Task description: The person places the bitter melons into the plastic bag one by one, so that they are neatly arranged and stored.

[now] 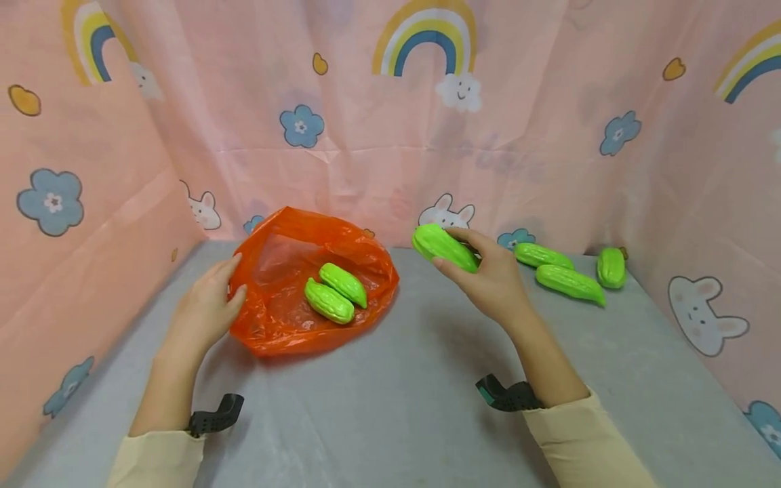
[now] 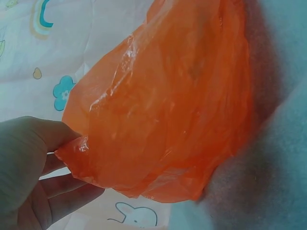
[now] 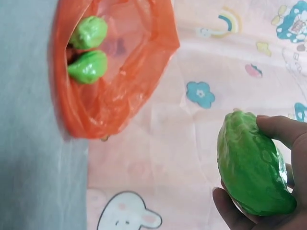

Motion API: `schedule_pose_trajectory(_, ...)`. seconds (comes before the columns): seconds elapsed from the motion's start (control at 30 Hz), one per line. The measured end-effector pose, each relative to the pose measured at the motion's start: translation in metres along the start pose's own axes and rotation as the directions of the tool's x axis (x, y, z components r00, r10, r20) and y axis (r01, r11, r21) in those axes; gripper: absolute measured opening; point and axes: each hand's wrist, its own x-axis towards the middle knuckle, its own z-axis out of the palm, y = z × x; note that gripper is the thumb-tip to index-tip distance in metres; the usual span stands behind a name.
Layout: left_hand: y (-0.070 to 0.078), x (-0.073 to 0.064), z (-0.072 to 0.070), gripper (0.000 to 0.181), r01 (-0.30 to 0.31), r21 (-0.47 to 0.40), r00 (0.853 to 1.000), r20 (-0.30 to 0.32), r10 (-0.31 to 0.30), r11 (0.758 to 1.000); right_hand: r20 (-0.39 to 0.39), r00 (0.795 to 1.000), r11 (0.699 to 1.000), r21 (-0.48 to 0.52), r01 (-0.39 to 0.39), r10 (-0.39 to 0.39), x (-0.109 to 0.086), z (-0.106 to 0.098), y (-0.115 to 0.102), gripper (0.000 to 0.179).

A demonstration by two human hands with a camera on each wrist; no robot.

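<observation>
My left hand (image 1: 206, 298) pinches the left edge of an orange plastic bag (image 1: 268, 332), whose mouth gapes toward me. Inside the bag lie two bright green toy bitter melons (image 1: 329, 301), side by side. In the left wrist view the thumb and fingers (image 2: 62, 136) grip a corner of the bag (image 2: 158, 110). My right hand (image 1: 497, 278) holds another green bitter melon (image 1: 444, 248) above the table, right of the bag. The right wrist view shows the thumb on one side of this bitter melon (image 3: 252, 165) and fingers around the other.
Three more green bitter melons, one of them the nearest (image 1: 570, 283), lie at the back right of the grey table (image 1: 378, 420). A pink cloth (image 1: 354, 176) with rainbows, flowers and rabbits walls off the back and both sides.
</observation>
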Motion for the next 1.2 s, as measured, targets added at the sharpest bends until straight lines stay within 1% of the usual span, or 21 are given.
schedule_pose_trajectory(0.2, -0.004, 0.0, -0.002, 0.062, -0.001, 0.004, 1.0, 0.009, 0.001, 1.0, 0.011, 0.998, 0.998, 0.012, 0.062, -0.062, 0.009, 0.023, -0.015, 0.054)
schedule_pose_trajectory(0.4, -0.001, 0.002, -0.002, 0.061, -0.002, -0.011, 1.0, 0.004, 0.002, 1.0, 0.037, 0.998, 0.997, 0.058, 0.058, -0.06, 0.015, 0.039, -0.026, 0.051)
schedule_pose_trajectory(0.53, -0.001, 0.001, -0.002, 0.061, -0.002, -0.009, 1.0, -0.004, 0.002, 1.0, 0.054, 0.994, 0.99, 0.116, 0.083, -0.09, 0.018, 0.05, -0.035, 0.049)
schedule_pose_trajectory(0.6, -0.002, 0.001, -0.002, 0.06, -0.003, -0.009, 1.0, -0.008, 0.003, 1.0, 0.057, 0.992, 0.987, 0.129, 0.101, -0.109, 0.02, 0.057, -0.04, 0.048)
schedule_pose_trajectory(0.97, 0.001, 0.002, -0.001, 0.061, 0.006, -0.013, 1.0, -0.005, -0.006, 1.0, 0.064, 0.985, 0.983, 0.099, 0.156, -0.163, 0.028, 0.087, -0.064, 0.047)
schedule_pose_trajectory(1.1, 0.0, 0.002, -0.001, 0.06, 0.009, -0.011, 1.0, -0.005, -0.009, 1.0, 0.072, 0.978, 0.979, 0.08, 0.188, -0.194, 0.03, 0.101, -0.074, 0.047)
schedule_pose_trajectory(1.2, 0.0, 0.002, -0.002, 0.061, 0.006, -0.003, 1.0, -0.004, -0.006, 1.0, 0.077, 0.977, 0.978, 0.082, 0.192, -0.198, 0.031, 0.113, -0.078, 0.049)
